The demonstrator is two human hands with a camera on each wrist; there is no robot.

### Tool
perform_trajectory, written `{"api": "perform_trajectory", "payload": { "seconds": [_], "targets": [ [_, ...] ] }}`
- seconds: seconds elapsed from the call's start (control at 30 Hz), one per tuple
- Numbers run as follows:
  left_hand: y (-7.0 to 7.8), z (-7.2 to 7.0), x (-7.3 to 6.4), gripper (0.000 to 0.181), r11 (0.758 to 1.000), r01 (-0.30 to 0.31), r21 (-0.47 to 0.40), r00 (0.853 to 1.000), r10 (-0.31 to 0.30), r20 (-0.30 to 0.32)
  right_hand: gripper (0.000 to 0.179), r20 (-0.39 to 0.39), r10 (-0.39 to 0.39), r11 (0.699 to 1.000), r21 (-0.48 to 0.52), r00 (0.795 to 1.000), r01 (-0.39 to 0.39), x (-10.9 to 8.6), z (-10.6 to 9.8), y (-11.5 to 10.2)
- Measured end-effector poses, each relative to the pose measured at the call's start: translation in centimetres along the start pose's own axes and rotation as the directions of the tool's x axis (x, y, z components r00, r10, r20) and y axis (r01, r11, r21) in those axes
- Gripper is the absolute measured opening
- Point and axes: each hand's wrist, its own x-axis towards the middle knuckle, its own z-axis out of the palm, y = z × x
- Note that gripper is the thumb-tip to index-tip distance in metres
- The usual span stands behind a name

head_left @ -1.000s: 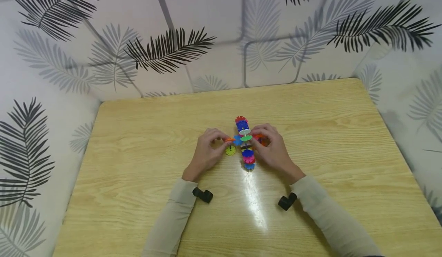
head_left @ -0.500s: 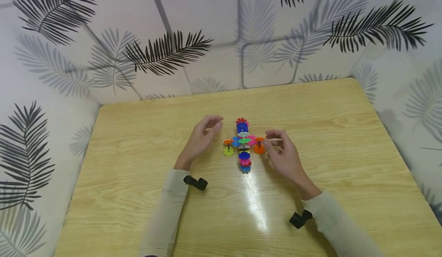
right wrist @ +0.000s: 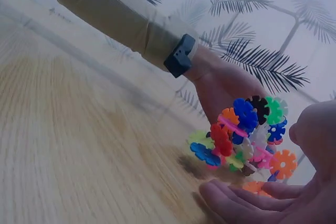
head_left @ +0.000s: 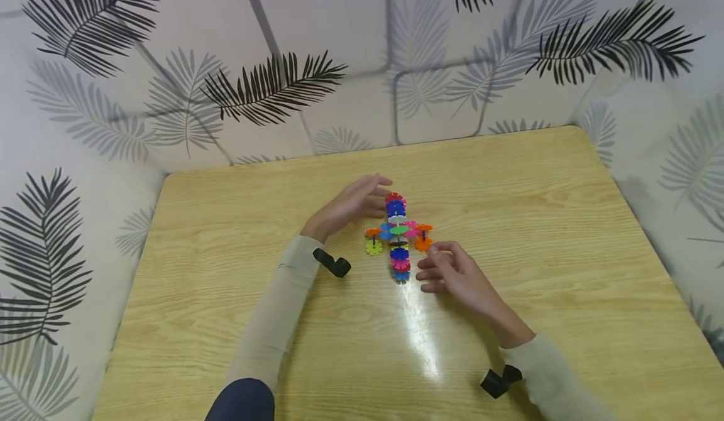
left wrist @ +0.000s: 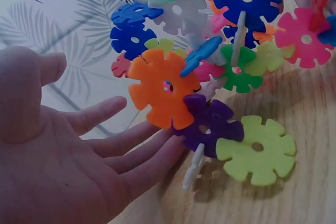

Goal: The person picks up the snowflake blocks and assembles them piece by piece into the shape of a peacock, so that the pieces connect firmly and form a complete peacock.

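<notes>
A model built from notched plastic discs [head_left: 399, 254] stands on the table, long from far to near, with a short arm at each side. My left hand [head_left: 355, 202] is at its far left, fingers extended beside the far end. In the left wrist view those fingers reach past an orange disc [left wrist: 147, 85] and a purple disc [left wrist: 210, 124]; whether they touch is hard to tell. My right hand [head_left: 459, 276] is held at the near right, fingers loosely spread, close to the orange discs [head_left: 423, 244] of the right arm. Neither hand grips anything.
The wooden table [head_left: 226, 270] extends around the model on every side. Behind it rises a wall [head_left: 351, 107] with a leaf pattern. Each sleeved wrist bears a small black camera, one by the left sleeve [head_left: 332, 262] and one by the right [head_left: 501, 381].
Both hands held the model's side arms and have let go. The left hand has moved to the far end; the right has drawn back to the near right. The model stays on the table.
</notes>
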Motion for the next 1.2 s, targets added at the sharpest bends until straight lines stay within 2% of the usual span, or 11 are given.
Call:
{"api": "perform_trajectory", "payload": {
  "seconds": [0.1,0.23,0.33,0.43,0.53,0.7,0.87,1.03,1.2],
  "targets": [
    [-0.1,0.0,0.5,0.065,0.996,0.065,-0.061,0.997,-0.063,0.045,0.057,0.064,0.021,0.998,0.061,0.998,-0.025,0.2,0.3,-0.1],
    [-0.5,0.1,1.1,0.066,0.983,0.132,-0.129,0.99,-0.123,0.073,0.062,0.17,0.03,0.985,0.161,0.985,-0.057,0.6,0.7,0.3],
    [-0.8,0.0,1.3,0.065,0.978,0.146,-0.152,0.988,-0.136,0.074,0.067,0.226,0.031,0.975,0.208,0.974,-0.08,0.9,0.8,0.5],
    [-0.9,0.0,1.2,0.065,0.977,0.139,-0.159,0.989,-0.129,0.07,0.071,0.249,0.03,0.968,0.235,0.968,-0.09,1.0,0.8,0.6],
    [-1.1,-0.1,1.0,0.065,0.976,0.12,-0.184,0.992,-0.108,0.073,0.071,0.254,0.019,0.959,0.269,0.967,-0.089,1.0,0.8,0.5],
    [-1.5,-0.5,0.0,0.062,0.973,0.073,-0.218,0.997,-0.068,0.032,0.069,0.241,-0.003,0.949,0.306,0.971,-0.073,0.9,0.5,0.0],
    [-2.2,-0.9,-1.7,0.055,0.962,0.025,-0.272,0.999,-0.035,-0.032,0.07,0.175,-0.003,0.957,0.286,0.985,-0.048,0.7,-0.5,-0.5],
    [-2.8,-1.2,-3.5,0.054,0.944,0.008,-0.33,0.994,-0.043,-0.098,0.071,0.104,-0.001,0.963,0.268,0.995,-0.027,0.9,-1.8,-1.1],
    [-3.4,-1.1,-5.1,0.054,0.929,0.013,-0.37,0.988,-0.068,-0.137,0.072,0.092,-0.024,0.964,0.267,0.995,-0.001,1.8,-2.7,-1.7]
  ]
}}
